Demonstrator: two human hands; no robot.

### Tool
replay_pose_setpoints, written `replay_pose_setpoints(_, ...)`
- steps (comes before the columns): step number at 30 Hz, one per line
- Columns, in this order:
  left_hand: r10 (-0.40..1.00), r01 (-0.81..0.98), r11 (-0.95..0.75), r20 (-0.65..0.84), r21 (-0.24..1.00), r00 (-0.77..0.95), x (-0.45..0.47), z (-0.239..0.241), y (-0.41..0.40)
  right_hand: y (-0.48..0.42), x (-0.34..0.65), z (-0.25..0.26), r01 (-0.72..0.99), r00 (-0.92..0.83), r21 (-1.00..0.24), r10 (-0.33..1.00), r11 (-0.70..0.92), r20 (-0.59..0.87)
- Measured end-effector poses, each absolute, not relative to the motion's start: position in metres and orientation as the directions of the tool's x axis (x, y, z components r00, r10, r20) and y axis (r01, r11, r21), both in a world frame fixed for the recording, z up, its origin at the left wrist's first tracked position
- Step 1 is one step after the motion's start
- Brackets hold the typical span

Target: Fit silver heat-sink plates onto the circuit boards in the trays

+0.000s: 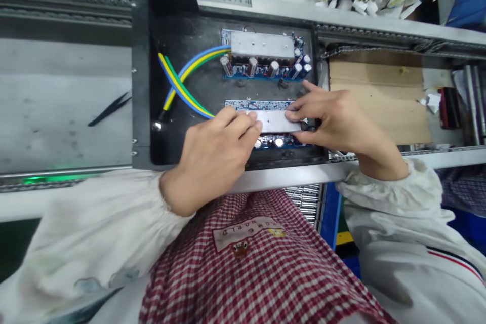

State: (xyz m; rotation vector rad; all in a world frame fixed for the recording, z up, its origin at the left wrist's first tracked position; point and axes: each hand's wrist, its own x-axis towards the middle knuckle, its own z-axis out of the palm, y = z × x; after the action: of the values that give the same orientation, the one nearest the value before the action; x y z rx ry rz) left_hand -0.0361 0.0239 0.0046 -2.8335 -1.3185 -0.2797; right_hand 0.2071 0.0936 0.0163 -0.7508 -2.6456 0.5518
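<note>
Along the near side of a black, hard-walled tray [139, 88], both bare hands are at work; I watch by the head feed. Left hand [214, 159]: fingers bent, tips on the left part of a flat, pale grey metal bar [275, 121]. Right hand [330, 114]: thumb and fingers parted around the bar's right end. Whether either grips or only presses, I cannot tell.

The bar lies lengthwise over the near blue circuit board [258, 105], inside the tray. Progress, my reading: both boards look placed, the near one perhaps being seated. Fixing I can't confirm — fingers cover much of it.

Beyond, the far blue circuit board [261, 73] carries a matching far metal bar [261, 45], smooth and dull, with dark cylindrical capacitors [252, 67] along its near edge. A blue, yellow and green cable bundle [201, 58] bends from its left end, crossing a similarly coloured second bundle [182, 92] that runs down toward the left hand — glossy, rounded insulation.

Further out: slim black tweezers [110, 109] left of the tray, creased brown cardboard [379, 101] to the right.
</note>
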Motion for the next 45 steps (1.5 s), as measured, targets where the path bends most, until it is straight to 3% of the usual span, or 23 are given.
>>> replay_pose_setpoints(4, 0.725, 0.73, -0.68, 0.202, 0.059, 0.659, -0.04, 0.003, 0.024, 0.097, 0.208, 0.016, 0.419, -0.814, -0.444, 0.545, 0.792, 0.203)
replay_pose_setpoints(10, 0.731, 0.711, -0.682, 0.18, 0.173, 0.658, -0.048, 0.004, 0.028, 0.102, 0.21, 0.017, 0.371, -0.838, -0.462, 0.505, 0.805, 0.206)
replay_pose_setpoints(16, 0.741, 0.714, -0.666, 0.297, 0.217, 0.602, -0.053, 0.002, 0.034, 0.105, 0.211, 0.021, 0.381, -0.858, -0.483, 0.496, 0.788, 0.132)
replay_pose_setpoints(24, 0.761, 0.731, -0.648, 0.23, 0.216, 0.606, -0.051, 0.002, 0.029, 0.102, 0.211, 0.021, 0.369, -0.867, -0.439, 0.473, 0.82, 0.156)
replay_pose_setpoints(35, 0.825, 0.795, -0.564, 0.181, 0.223, 0.535, -0.05, 0.007, 0.025, 0.101, 0.207, 0.027, 0.359, -0.856, -0.53, 0.497, 0.769, 0.142)
replay_pose_setpoints(40, 0.837, 0.795, -0.547, 0.132, 0.263, 0.532, -0.049, 0.01, 0.025, 0.099, 0.203, 0.034, 0.477, -0.855, -0.417, 0.518, 0.773, -0.018)
replay_pose_setpoints(45, 0.85, 0.81, -0.523, 0.1, 0.265, 0.517, -0.055, 0.01, 0.027, 0.099, 0.202, 0.033, 0.462, -0.873, -0.338, 0.488, 0.82, -0.009)
